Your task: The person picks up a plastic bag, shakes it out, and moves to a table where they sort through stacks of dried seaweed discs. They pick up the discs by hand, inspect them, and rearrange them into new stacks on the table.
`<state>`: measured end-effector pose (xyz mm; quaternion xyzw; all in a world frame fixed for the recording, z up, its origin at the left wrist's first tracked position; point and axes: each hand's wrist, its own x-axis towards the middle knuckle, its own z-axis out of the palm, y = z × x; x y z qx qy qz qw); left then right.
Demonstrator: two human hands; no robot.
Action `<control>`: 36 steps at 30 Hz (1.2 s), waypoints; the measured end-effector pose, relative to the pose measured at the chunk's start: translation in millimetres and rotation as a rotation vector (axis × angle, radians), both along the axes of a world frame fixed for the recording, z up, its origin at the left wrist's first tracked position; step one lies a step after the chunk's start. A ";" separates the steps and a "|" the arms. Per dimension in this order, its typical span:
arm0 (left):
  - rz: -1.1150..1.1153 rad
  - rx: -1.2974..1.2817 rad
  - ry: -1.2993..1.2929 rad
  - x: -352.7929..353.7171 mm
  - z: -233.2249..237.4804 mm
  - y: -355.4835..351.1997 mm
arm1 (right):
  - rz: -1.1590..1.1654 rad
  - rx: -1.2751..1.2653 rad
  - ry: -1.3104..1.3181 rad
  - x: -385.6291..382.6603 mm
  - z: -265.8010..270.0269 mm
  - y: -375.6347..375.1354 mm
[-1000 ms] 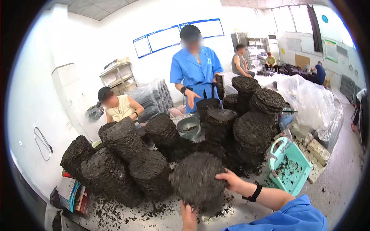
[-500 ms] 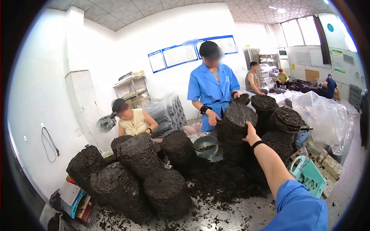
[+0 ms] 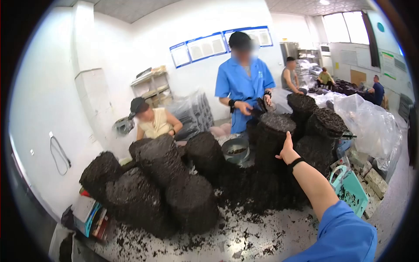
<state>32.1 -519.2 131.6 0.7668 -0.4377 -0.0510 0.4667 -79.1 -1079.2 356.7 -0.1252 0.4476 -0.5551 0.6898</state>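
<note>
Reaching out w/ fingers extended, the R hand (image 3: 286, 149) is open, thumb spread low, palm to the side of a dark stack (image 3: 270, 146); nothing is gripped. Fingertips sit at the R edge of the top disc (image 3: 278, 122), prob. touching, though contact is hard to confirm. L hand n/a, out of view, so can't tell its state.

Main risk, I'd say: a sideways push from those fingers could slide the top disc or tip the stack, b/c it's tall, made of loose layers & seen held from one side only. Crumbly edges might also shed bits under thumb pressure. Co-worker's hands (image 3: 245, 108) are just beyond the stack, so a bump is poss.

Materials: disc is flat, roundish, greyish-black, rough & matted; stack is a ragged column. Nearer than the fingers, the table (image 3: 229, 240) is pale & smooth w/ dark flakes. R of the fingers: teal basket (image 3: 358, 197), smooth plastic, bits inside. L: round grey bowl (image 3: 244, 158) w/ scraps, then more lumpy, drum-shaped stacks (image 3: 192, 203). Beyond: person in blue (image 3: 244, 83) w/ something thin & dark in hand; far R, crinkly clear plastic sheeting (image 3: 362, 118).
</note>
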 end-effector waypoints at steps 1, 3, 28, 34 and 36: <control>-0.018 0.008 0.092 10.1 -4.6 -3.3 | 0.031 0.011 0.013 7.1 -18.4 10.4; -0.203 0.057 0.381 47.8 -16.2 -20.9 | 0.357 -0.120 0.047 28.9 -66.0 40.8; 0.010 -0.183 -0.178 150.9 118.9 -30.0 | 1.234 -0.138 0.038 124.4 -190.4 244.7; 0.253 -0.423 0.669 129.2 51.9 -2.2 | 1.360 -0.344 0.156 63.4 -165.9 262.2; 0.045 -0.558 0.912 111.9 52.0 -8.5 | 1.384 -0.414 0.252 34.6 -150.5 272.0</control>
